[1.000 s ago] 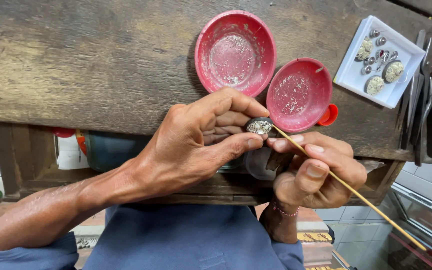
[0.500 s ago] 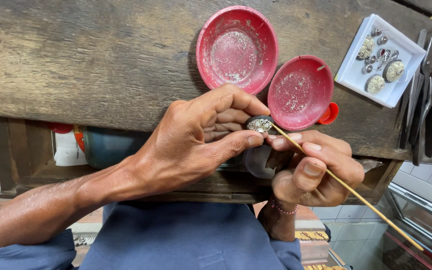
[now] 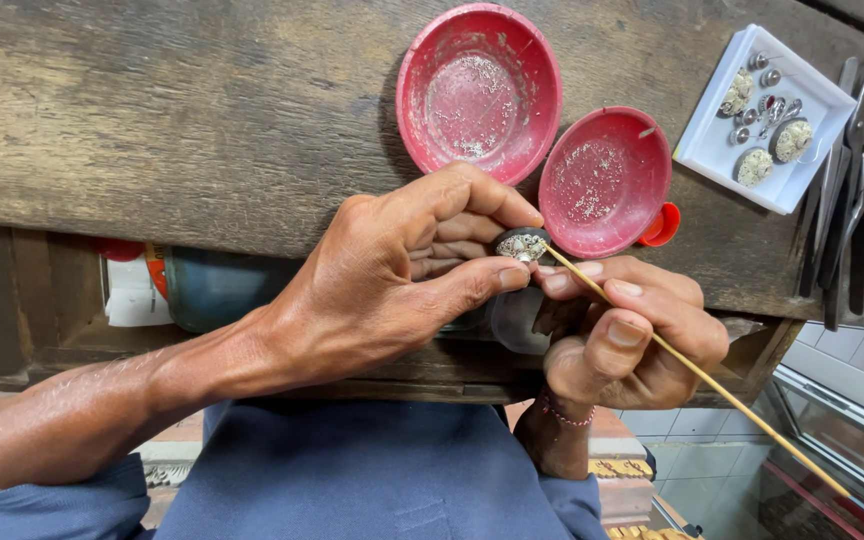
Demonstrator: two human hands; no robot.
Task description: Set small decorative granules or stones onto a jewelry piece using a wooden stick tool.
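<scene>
My left hand (image 3: pixel 402 270) pinches a small round dark piece with a silvery, grainy top (image 3: pixel 522 243) between thumb and forefinger, just at the near edge of the wooden bench (image 3: pixel 202 110). My right hand (image 3: pixel 622 335) grips a long thin yellow stick (image 3: pixel 712 385) whose tip touches that piece. The stick runs down to the lower right. Both hands press close together below two red bowls.
A large red bowl (image 3: pixel 479 90) and a smaller red bowl (image 3: pixel 604 182), both dusted with pale grains, sit on the bench. A white tray (image 3: pixel 760 118) of small round silvery pieces lies at upper right, dark metal tools (image 3: pixel 837 200) beside it. A blue lap is below.
The view has shifted slightly; the hands, the stick and the small piece keep the same grip and place.
</scene>
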